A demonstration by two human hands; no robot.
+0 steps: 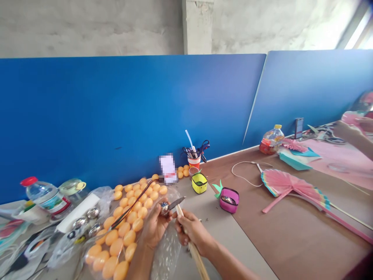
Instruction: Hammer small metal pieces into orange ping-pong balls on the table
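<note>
My left hand (pixel 155 227) is curled around a shiny silver ball (pixel 164 209) at the lower middle. My right hand (pixel 194 231) grips the pale wooden handle of a small hammer (pixel 198 259). The hammer's dark head has a point facing right, and its other end lies against or close beside the ball; I cannot tell whether they touch. Beyond my hands stands a small yellow box-shaped pouch (pixel 199 184). To the right, a purple pouch (pixel 229 200) with a green leaf holds a silver ball.
Many orange balls (pixel 124 216) lie on plastic at left, near silver balls (pixel 93 212) and a red-capped bottle (pixel 46 196). A cup of tools (pixel 194 160) stands by the blue partition (pixel 145 109). At right are a pink folded fan (pixel 287 184) and another person's arm (pixel 354 134).
</note>
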